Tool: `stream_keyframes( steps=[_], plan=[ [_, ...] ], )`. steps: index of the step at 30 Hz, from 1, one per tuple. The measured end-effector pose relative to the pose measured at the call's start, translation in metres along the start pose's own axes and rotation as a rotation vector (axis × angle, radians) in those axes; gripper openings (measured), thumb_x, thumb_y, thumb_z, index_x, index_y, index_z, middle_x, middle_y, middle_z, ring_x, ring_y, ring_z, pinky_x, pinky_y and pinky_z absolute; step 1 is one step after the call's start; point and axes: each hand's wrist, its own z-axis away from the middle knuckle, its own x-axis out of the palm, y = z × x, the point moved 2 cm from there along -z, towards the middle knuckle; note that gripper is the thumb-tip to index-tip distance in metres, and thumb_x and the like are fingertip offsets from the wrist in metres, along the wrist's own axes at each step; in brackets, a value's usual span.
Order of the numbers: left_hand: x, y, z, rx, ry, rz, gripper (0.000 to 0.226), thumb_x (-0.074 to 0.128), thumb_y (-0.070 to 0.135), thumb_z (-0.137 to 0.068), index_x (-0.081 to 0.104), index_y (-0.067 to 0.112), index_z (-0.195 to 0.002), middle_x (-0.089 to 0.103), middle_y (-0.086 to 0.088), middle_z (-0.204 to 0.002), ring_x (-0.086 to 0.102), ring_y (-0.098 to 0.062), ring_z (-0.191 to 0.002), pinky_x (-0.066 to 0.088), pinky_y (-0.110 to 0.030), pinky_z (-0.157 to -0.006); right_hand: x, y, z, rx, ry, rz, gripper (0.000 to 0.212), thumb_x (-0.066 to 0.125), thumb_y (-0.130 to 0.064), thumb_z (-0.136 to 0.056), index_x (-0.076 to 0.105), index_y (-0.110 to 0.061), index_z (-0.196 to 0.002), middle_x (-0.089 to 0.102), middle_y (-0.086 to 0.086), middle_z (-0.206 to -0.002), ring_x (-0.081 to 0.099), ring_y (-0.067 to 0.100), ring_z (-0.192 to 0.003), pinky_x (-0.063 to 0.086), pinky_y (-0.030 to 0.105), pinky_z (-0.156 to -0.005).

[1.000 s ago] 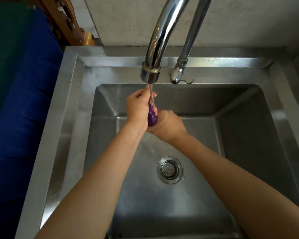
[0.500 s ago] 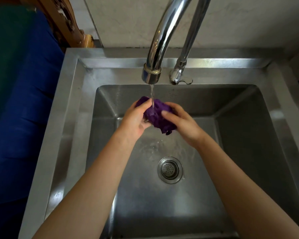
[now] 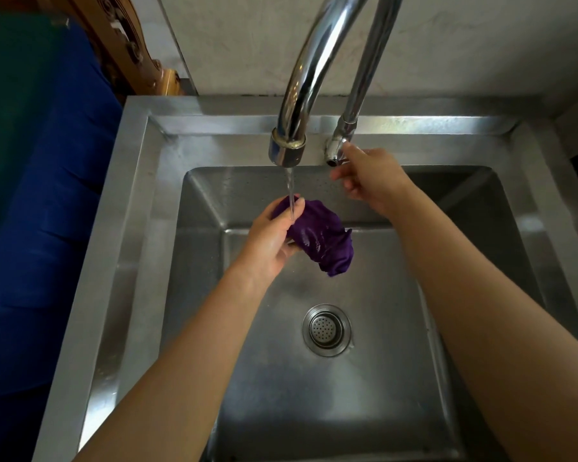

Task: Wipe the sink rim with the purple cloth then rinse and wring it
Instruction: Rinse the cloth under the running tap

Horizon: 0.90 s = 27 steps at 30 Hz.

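Note:
My left hand [image 3: 270,240] grips the wet purple cloth [image 3: 319,238] over the steel sink basin, right under the tap spout [image 3: 287,150]. A thin stream of water [image 3: 291,191] runs onto the cloth and my fingers. The cloth hangs bunched to the right of my left hand. My right hand [image 3: 369,178] is off the cloth and up at the tap's valve [image 3: 336,151] at the back rim, its fingers at the handle, which they hide. The sink rim [image 3: 141,208] is wet and shiny.
The drain strainer [image 3: 326,330] sits in the basin floor below my hands. A blue cloth surface [image 3: 40,201] lies left of the sink, with a carved wooden piece [image 3: 124,45] behind it. A grey wall [image 3: 464,45] stands close behind the tap.
Both hands squeezed the cloth together under the stream, then spread it open. Now my right hand has let go and moved up to the tap valve; my left hand alone holds the cloth.

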Motion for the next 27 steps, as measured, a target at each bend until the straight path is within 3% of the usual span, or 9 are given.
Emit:
stream_keyframes(
  steps=[4, 11, 18, 20, 23, 25, 27],
  plan=[
    [-0.001, 0.0, 0.002, 0.0, -0.019, 0.068, 0.006, 0.057, 0.018, -0.09, 0.06, 0.015, -0.095, 0.067, -0.006, -0.089, 0.065, -0.02, -0.086, 0.055, -0.038, -0.074, 0.0, 0.004, -0.006, -0.045, -0.023, -0.086, 0.026, 0.042, -0.025, -0.099, 0.053, -0.009, -0.08, 0.048, 0.002, -0.059, 0.034, 0.009, -0.046, 0.027, 0.023, -0.045],
    [-0.004, -0.003, 0.004, -0.046, -0.026, 0.164, 0.015, 0.06, 0.017, -0.087, 0.06, 0.012, -0.102, 0.068, -0.006, -0.09, 0.065, -0.021, -0.088, 0.059, -0.036, -0.069, -0.003, 0.017, -0.013, -0.062, -0.11, -0.298, 0.024, 0.039, -0.022, -0.1, 0.052, -0.012, -0.082, 0.042, -0.004, -0.052, 0.026, 0.007, -0.045, 0.021, 0.021, -0.044],
    [-0.01, -0.007, 0.005, -0.041, -0.021, 0.217, 0.013, 0.063, 0.013, -0.084, 0.065, 0.012, -0.097, 0.074, -0.003, -0.082, 0.067, -0.018, -0.084, 0.056, -0.033, -0.077, -0.006, 0.035, -0.014, -0.045, -0.276, -0.54, 0.022, 0.044, -0.032, -0.097, 0.058, -0.018, -0.089, 0.045, -0.006, -0.05, 0.031, 0.006, -0.045, 0.028, 0.017, -0.044],
    [-0.009, -0.005, 0.007, -0.023, -0.054, 0.226, 0.011, 0.059, 0.01, -0.086, 0.065, 0.012, -0.094, 0.073, -0.004, -0.083, 0.067, -0.017, -0.084, 0.053, -0.035, -0.084, -0.004, 0.041, -0.014, -0.003, -0.258, -0.481, 0.033, 0.04, -0.046, -0.095, 0.059, -0.02, -0.101, 0.059, -0.004, -0.064, 0.047, 0.007, -0.056, 0.039, 0.02, -0.055],
    [-0.009, -0.001, 0.01, 0.014, -0.099, 0.203, 0.011, 0.055, 0.009, -0.087, 0.067, 0.01, -0.088, 0.074, -0.003, -0.08, 0.069, -0.015, -0.08, 0.05, -0.034, -0.089, 0.005, 0.06, 0.002, 0.062, -0.301, -0.097, 0.062, 0.029, -0.062, -0.089, 0.048, -0.02, -0.132, 0.065, 0.0, -0.114, 0.061, 0.015, -0.103, 0.048, 0.033, -0.092],
    [-0.011, 0.001, 0.01, 0.038, -0.111, 0.153, 0.011, 0.056, 0.009, -0.086, 0.066, 0.009, -0.091, 0.073, -0.004, -0.083, 0.068, -0.017, -0.083, 0.051, -0.035, -0.088, 0.012, 0.076, 0.023, 0.065, -0.345, 0.044, 0.052, 0.039, -0.053, -0.092, 0.059, -0.015, -0.121, 0.067, 0.005, -0.113, 0.063, 0.016, -0.104, 0.048, 0.033, -0.097],
    [-0.016, 0.003, 0.008, 0.091, -0.1, 0.074, 0.009, 0.058, 0.008, -0.085, 0.063, 0.011, -0.092, 0.07, -0.005, -0.084, 0.066, -0.018, -0.084, 0.054, -0.034, -0.079, 0.015, 0.085, 0.039, -0.002, -0.343, 0.037, 0.03, 0.05, -0.034, -0.093, 0.065, -0.011, -0.107, 0.07, 0.006, -0.098, 0.066, 0.013, -0.09, 0.051, 0.031, -0.09]
  ],
)
